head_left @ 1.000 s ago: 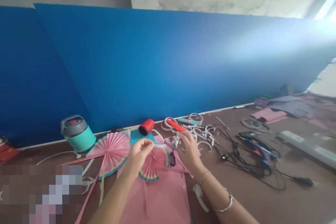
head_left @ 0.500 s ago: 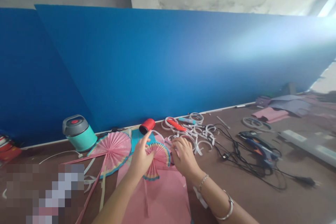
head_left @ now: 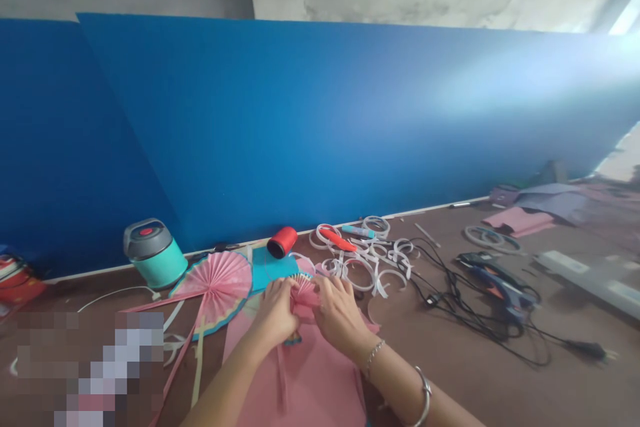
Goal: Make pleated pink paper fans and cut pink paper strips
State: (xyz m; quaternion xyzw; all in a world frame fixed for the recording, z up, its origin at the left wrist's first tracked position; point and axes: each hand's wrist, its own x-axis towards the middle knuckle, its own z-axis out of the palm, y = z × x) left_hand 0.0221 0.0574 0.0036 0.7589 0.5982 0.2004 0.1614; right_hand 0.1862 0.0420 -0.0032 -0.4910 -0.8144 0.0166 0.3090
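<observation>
Both hands are at a small pleated paper fan (head_left: 303, 289), pink with a teal and cream border, over a pink paper sheet (head_left: 320, 380). At its left edge my left hand (head_left: 277, 312) is closed, fingers curled over the pleats. My right hand (head_left: 336, 310) grips the fan's right edge, knuckles up. Much of the fan is hidden under the fingers. A larger pink pleated fan (head_left: 223, 283) lies to the left with pink strips trailing from it. Behind the hands is a piece of blue paper (head_left: 265, 269).
A red cylinder (head_left: 283, 241) and a teal lidded jar (head_left: 159, 259) stand near the blue partition (head_left: 300, 127). White strip rings (head_left: 359, 273), a red-handled tool (head_left: 337, 239) and a light-blue tube (head_left: 359, 231) lie right of centre. Farther right are glue guns (head_left: 500, 290), black cables and a power strip (head_left: 585, 275).
My left hand had a short white strip between its fingertips, then opened beside the small fan. Now both hands have come down and closed on the fan's two sides.
</observation>
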